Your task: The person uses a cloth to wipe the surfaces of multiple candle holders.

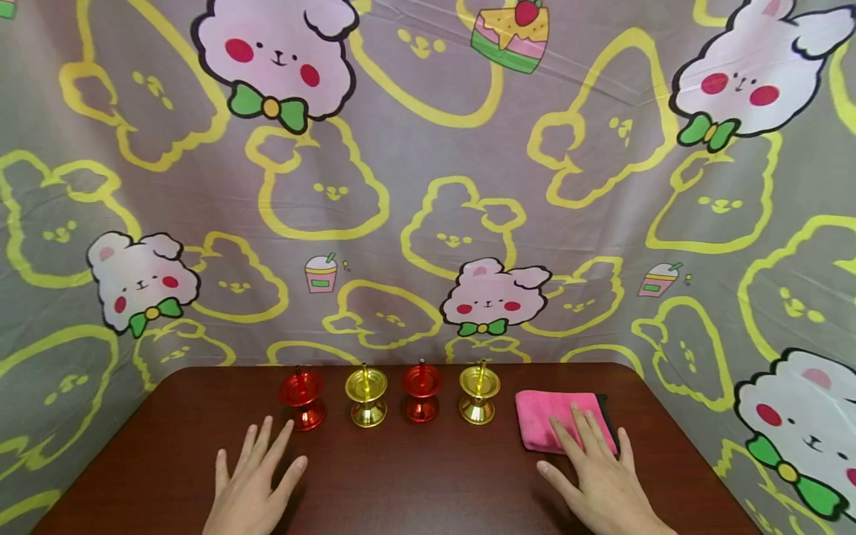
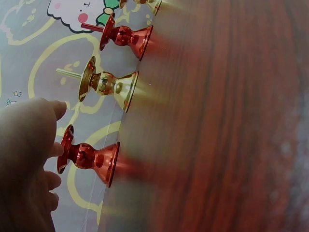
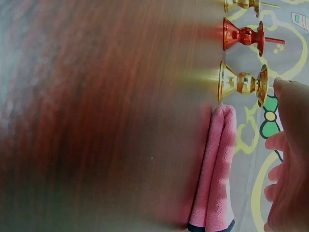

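Note:
Candle holders in shiny metal, each with a dish, a flared foot and an upright spike, stand in a row. From the left they are a red holder (image 1: pixel 307 414), a gold holder (image 1: pixel 368 413), a second red holder (image 1: pixel 421 408) and a second gold holder (image 1: pixel 478 409). To their right lies a folded pink cloth (image 1: pixel 538 423) with a dark edge. My left hand (image 1: pixel 250 479) is spread, fingers apart, in front of the leftmost red holder. The right hand (image 1: pixel 598 475), also spread with nothing in it, overlaps the near part of the cloth in the head view.
All of it stands on a dark brown wooden table (image 1: pixel 414 483) with rounded far corners. Right behind the table hangs a grey curtain (image 1: pixel 394 260) printed with cartoon rabbits, drink cups and yellow outlines, and it closes in both sides too.

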The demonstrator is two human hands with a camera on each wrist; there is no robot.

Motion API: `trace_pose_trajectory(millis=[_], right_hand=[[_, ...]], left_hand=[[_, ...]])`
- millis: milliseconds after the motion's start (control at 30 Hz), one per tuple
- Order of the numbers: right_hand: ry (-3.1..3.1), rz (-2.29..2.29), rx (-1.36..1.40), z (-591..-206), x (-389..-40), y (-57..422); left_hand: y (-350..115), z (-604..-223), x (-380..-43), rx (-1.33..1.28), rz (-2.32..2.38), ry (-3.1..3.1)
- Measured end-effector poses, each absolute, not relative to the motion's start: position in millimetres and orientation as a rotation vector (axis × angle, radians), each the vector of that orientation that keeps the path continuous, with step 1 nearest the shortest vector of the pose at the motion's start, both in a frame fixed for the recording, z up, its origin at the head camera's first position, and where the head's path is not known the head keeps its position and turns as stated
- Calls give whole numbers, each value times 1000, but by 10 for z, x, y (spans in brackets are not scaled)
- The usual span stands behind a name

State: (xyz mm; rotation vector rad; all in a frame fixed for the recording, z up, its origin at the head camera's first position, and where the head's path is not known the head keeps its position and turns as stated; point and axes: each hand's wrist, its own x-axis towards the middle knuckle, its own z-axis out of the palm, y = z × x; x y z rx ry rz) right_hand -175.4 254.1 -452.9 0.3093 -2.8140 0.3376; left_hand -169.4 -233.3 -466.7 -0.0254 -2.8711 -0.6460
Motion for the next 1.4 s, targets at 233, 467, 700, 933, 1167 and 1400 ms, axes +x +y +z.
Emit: trace_pose_trajectory(millis=[233, 467, 700, 933, 1167, 1400], right_hand=[[-2808, 336, 311, -4515, -1763, 2534], [-2802, 345, 315, -4534, -1774, 2519], [-2791, 361, 321, -4554, -1766, 2514], [-2768, 374, 334, -4543, -1777, 2509], [-2740, 397, 339, -4527, -1831, 2521], [-2607, 474, 417, -4542, -1909, 2553]], left_hand=[[-2335, -4659, -1708, -29, -658, -2872], [-2370, -4656, -1729, -15, -695, -2889], [-2424, -4676, -1722, 20, -784, -2905], [-2456, -4672, -1754, 46, -872, -2895], [-2432, -4627, -1830, 55, -931, -2868], [-2395, -4618, -1924, 142, -1130, -2833]])
